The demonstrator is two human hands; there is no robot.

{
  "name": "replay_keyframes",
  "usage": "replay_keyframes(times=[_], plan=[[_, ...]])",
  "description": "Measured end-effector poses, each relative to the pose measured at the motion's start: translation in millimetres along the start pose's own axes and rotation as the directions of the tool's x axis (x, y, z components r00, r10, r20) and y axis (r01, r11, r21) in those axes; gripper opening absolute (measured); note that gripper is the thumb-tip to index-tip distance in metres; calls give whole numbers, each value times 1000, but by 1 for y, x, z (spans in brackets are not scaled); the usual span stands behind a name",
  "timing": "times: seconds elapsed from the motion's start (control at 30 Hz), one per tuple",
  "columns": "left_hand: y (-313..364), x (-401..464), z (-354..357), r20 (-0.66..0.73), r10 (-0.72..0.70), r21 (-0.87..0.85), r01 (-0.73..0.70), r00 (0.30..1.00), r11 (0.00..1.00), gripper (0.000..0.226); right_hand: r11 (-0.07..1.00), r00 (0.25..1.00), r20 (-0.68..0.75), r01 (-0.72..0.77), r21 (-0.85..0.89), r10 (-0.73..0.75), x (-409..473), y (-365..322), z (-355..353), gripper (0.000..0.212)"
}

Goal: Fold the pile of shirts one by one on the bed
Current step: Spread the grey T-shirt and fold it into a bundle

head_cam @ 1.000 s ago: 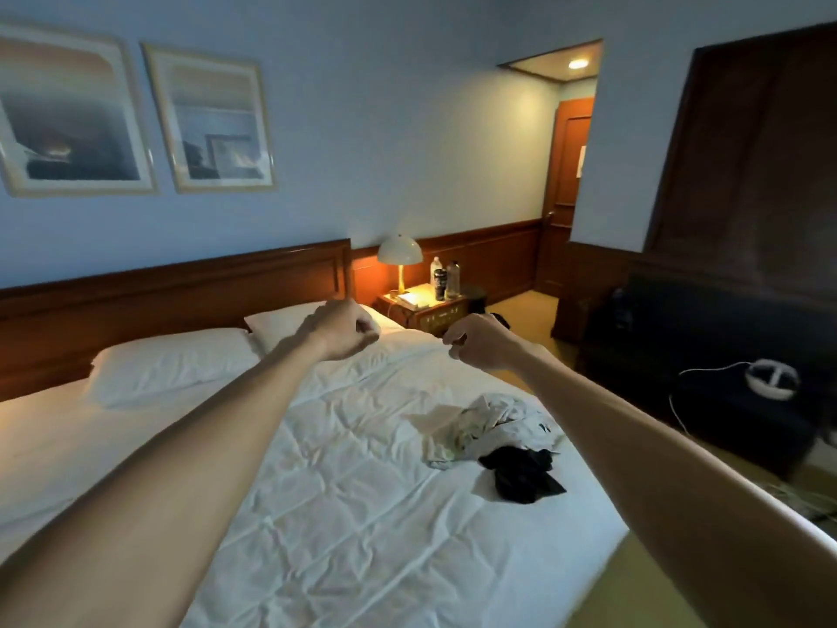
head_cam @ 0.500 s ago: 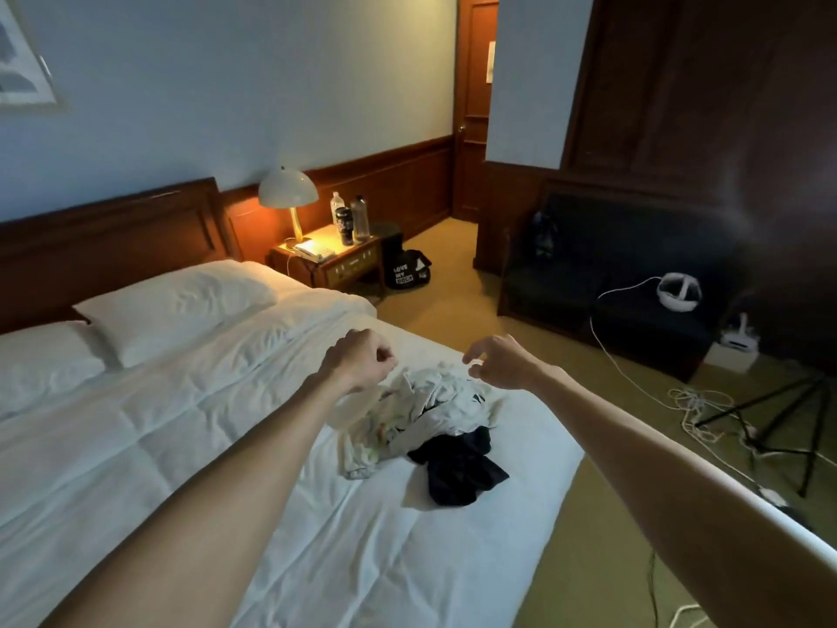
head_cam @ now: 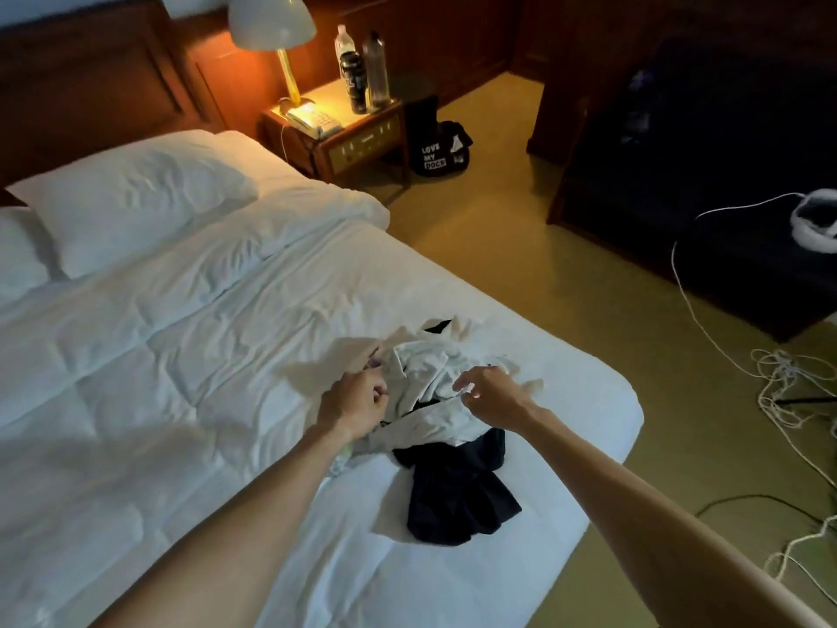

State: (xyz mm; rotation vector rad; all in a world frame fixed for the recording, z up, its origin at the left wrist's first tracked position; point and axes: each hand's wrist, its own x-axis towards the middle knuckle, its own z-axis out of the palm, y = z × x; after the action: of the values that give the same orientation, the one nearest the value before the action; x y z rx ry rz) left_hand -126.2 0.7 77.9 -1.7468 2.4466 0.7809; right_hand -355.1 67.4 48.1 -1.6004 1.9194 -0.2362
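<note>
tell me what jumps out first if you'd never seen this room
Two bare arms reach in from the bottom, the left hand and right hand over a crumpled pile of shirts near the right edge of the white bed, with a black shirt at the pile's near side. Behind, a lit lamp glows on the nightstand beside the pillows.

**Both arms stretched forward, hands close together**

Two bare forearms reach out from the lower edge and converge. The left hand (head_cam: 351, 403) is curled into a loose fist, knuckles up. The right hand (head_cam: 491, 396) has its fingers bent downward, thumb and forefinger nearly meeting.
</note>
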Motion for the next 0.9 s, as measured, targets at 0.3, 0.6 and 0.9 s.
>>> replay_keyframes(times=[0.3, 0.6, 0.9], plan=[[-68, 82, 110, 127, -244, -63, 253, 961, 965, 52, 965, 978, -5, 205, -166, -208, 129, -12, 75, 42], [-102, 114, 184, -55, -308, -230, 288, 950, 930, 51, 692, 887, 59, 397, -603, -457, 184, -14, 119, 34], [-130, 45, 101, -337, -278, -399, 131, 900, 908, 17, 904, 867, -255, 415, -105, -427, 134, -83, 80, 18]])
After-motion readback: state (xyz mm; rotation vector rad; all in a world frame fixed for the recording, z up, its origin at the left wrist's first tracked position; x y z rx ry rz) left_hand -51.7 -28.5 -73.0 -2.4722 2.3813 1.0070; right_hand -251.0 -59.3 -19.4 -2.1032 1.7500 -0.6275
